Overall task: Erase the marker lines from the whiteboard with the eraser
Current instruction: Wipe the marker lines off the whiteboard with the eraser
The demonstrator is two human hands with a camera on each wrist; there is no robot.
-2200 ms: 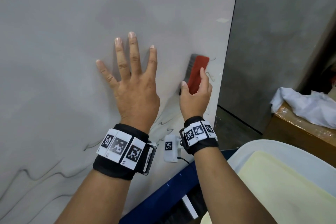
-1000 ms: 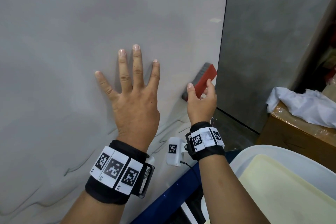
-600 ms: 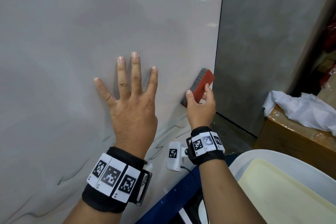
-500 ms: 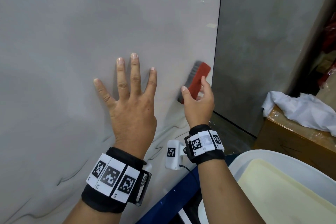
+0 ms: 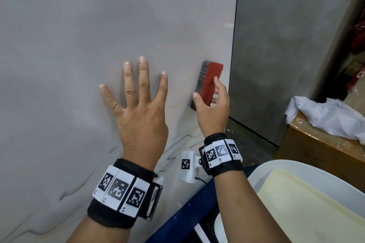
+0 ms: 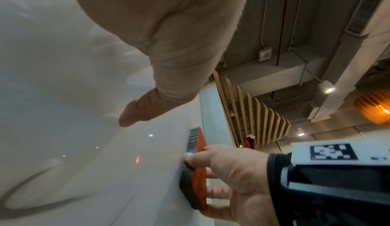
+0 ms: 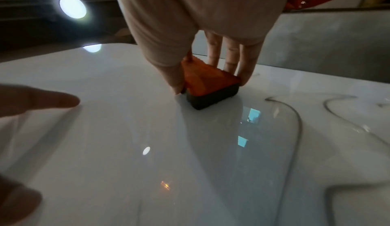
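The whiteboard (image 5: 79, 45) fills the left of the head view, with wavy black marker lines (image 5: 83, 189) low on it, under my wrists. My left hand (image 5: 138, 104) lies flat on the board, fingers spread and straight. My right hand (image 5: 212, 102) grips the eraser (image 5: 210, 81), red backed with a dark felt pad, between thumb and fingers near the board's right edge. The felt side of the eraser (image 7: 211, 94) sits against the whiteboard (image 7: 147, 146), with marker lines (image 7: 295, 121) to its right. In the left wrist view the eraser (image 6: 198, 171) stands edge-on against the board.
A grey wall (image 5: 286, 45) stands right of the board's edge. At the right is a brown box (image 5: 316, 156) with a white cloth (image 5: 325, 116) on it. A white tray (image 5: 306, 203) lies at lower right, a blue ledge (image 5: 183, 217) below the board.
My right hand has moved the eraser up and down near the board's right edge, turning it from slanted to nearly upright. The left hand has stayed pressed flat on the board.
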